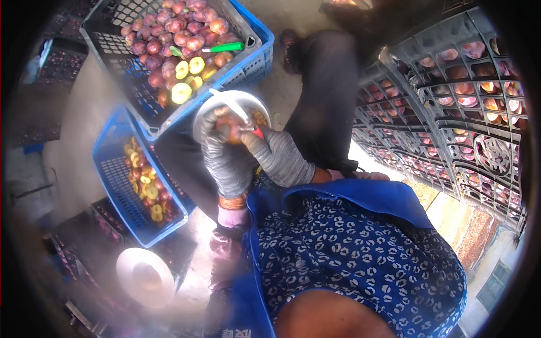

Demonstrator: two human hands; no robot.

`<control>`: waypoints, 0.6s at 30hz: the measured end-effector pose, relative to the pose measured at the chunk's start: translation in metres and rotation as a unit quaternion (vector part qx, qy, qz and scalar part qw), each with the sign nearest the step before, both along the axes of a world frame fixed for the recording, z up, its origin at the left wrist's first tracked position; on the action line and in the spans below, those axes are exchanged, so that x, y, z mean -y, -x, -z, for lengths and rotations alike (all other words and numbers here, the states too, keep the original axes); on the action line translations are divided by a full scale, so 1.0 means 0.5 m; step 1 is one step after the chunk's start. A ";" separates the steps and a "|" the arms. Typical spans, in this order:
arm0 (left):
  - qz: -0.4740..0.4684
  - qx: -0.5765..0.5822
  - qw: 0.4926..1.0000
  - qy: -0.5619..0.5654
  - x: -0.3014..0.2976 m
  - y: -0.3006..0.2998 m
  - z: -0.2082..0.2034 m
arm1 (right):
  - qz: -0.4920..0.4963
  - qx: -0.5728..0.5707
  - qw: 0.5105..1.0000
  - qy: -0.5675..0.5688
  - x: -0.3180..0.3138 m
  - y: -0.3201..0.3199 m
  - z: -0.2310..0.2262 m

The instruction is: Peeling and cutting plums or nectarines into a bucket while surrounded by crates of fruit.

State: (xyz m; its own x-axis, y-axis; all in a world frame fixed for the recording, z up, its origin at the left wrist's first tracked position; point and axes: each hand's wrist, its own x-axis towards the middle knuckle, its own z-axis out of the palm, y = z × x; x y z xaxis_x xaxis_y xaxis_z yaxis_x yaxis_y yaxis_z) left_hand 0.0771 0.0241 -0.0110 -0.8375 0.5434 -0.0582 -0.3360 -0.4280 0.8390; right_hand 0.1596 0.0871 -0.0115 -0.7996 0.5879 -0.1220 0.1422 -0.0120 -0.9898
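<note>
Both my hands wear grey knitted gloves and meet over a white bowl [199,119] between my knees. My left hand [226,163] is closed around a reddish plum [229,127]. In my right hand [280,159] is a knife [235,107] with a red handle, its pale blade pointing up and left across the plum. Whether the blade is cutting in, I cannot tell. Some plum pieces [260,118] lie in the bowl, partly hidden by the hands.
Ahead, a black crate [112,84] of whole plums also holds several yellow halves and a green-handled knife [225,48]. To my left stands a blue crate [127,194] of cut plums, near a white dish [163,273]. Stacked black crates [431,115] full of plums rise at right.
</note>
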 end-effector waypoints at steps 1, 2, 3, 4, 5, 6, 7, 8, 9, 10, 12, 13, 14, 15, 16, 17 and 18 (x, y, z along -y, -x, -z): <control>-0.010 -0.049 0.998 0.036 0.003 0.002 0.005 | -0.007 0.016 0.999 -0.028 0.002 0.001 0.007; -0.032 -0.155 0.980 0.121 -0.001 0.005 0.005 | -0.005 0.024 0.999 -0.033 0.003 0.006 0.007; -0.032 -0.139 0.984 0.106 -0.001 0.002 0.015 | -0.005 0.018 0.999 -0.033 0.007 0.003 0.015; -0.032 -0.146 0.983 0.106 -0.003 0.002 0.024 | 0.010 0.005 1.000 -0.003 0.011 0.002 0.023; -0.032 -0.153 0.982 0.105 -0.004 0.004 0.029 | 0.025 -0.007 0.999 0.028 0.011 0.003 0.027; -0.030 -0.154 0.982 0.105 -0.008 0.010 0.026 | 0.013 0.006 1.000 0.026 0.000 0.004 0.028; -0.020 -0.184 0.972 0.146 -0.005 0.014 0.014 | 0.011 0.010 1.000 0.027 -0.010 0.004 0.016; -0.008 -0.212 0.959 0.185 0.001 0.020 -0.003 | -0.031 0.016 0.999 0.014 -0.025 0.006 -0.003; 0.085 -0.018 0.987 0.133 0.008 0.033 -0.037 | -0.073 0.019 0.997 0.004 -0.042 0.008 -0.016; 0.109 -0.075 0.980 0.151 0.020 0.052 -0.031 | -0.101 -0.044 0.976 -0.189 -0.058 0.012 -0.019; 0.168 -0.098 0.964 0.183 0.040 0.076 -0.026 | -0.135 -0.038 0.981 -0.137 -0.082 0.027 -0.051; 0.170 -0.098 0.963 0.184 0.043 0.072 -0.025 | -0.168 -0.034 0.982 -0.086 -0.089 0.032 -0.059; 0.145 -0.094 0.968 0.181 0.043 0.066 -0.021 | -0.177 -0.006 0.982 -0.066 -0.091 0.027 -0.040; 0.118 -0.092 0.973 0.176 0.041 0.061 -0.020 | -0.177 -0.007 0.982 -0.067 -0.091 0.024 -0.050; 0.053 -0.074 0.979 0.180 0.030 0.051 -0.025 | -0.137 0.006 0.991 -0.007 -0.090 0.021 -0.070; 0.052 -0.075 0.979 0.180 0.033 0.056 -0.013 | -0.097 0.018 0.994 0.053 -0.092 0.020 -0.089; 0.037 0.037 0.992 0.112 0.038 0.058 0.012 | -0.029 -0.053 0.996 0.062 -0.108 0.016 -0.104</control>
State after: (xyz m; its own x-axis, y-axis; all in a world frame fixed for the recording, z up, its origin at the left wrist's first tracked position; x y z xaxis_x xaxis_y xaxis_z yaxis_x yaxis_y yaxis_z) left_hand 0.0483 0.0053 -0.0168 -0.7848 0.5696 -0.2442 -0.4232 -0.2048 0.8826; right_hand 0.1518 0.1410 0.0406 -0.8442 0.5260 -0.1036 0.0403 -0.1305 -0.9906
